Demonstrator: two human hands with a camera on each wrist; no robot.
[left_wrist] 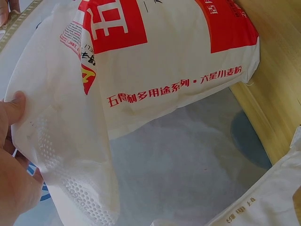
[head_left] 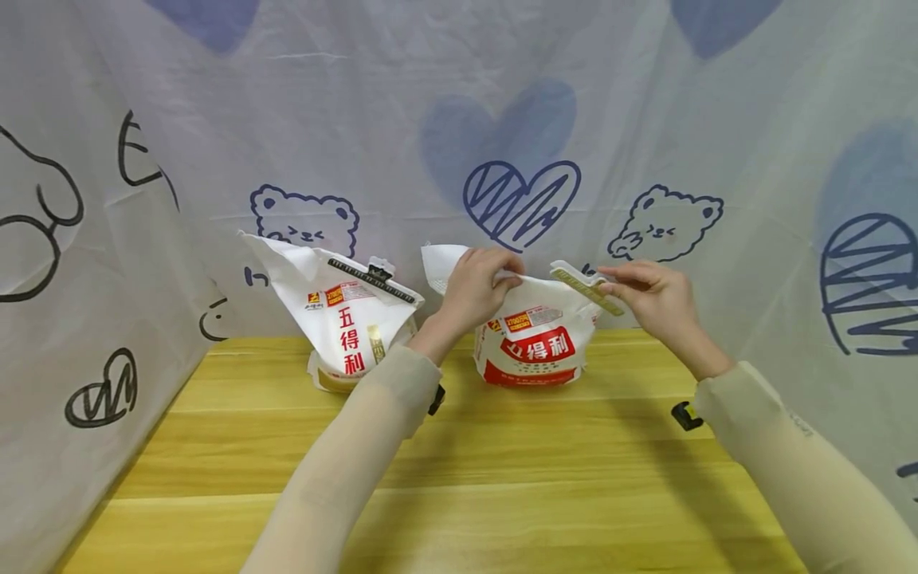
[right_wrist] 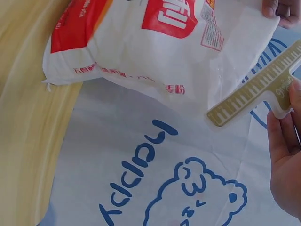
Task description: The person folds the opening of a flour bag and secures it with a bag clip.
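Note:
On the right stands a white and red flour bag (head_left: 534,351), its top folded over. My left hand (head_left: 479,281) pinches the bag's top edge between thumb and fingers, seen also in the left wrist view with the bag's white flap (left_wrist: 66,141). In my right hand (head_left: 656,299) is a gold and white bag clip (head_left: 586,288), gripped by its handle. The clip's bar (right_wrist: 256,94) slants beside the bag's upper right edge; whether it touches the bag, I cannot tell.
A second flour bag (head_left: 351,319) stands to the left, its folded top held by a black bag clip (head_left: 373,279). Both bags sit on a wooden table (head_left: 495,494), close to a printed curtain (head_left: 402,143) that also hangs along the left side.

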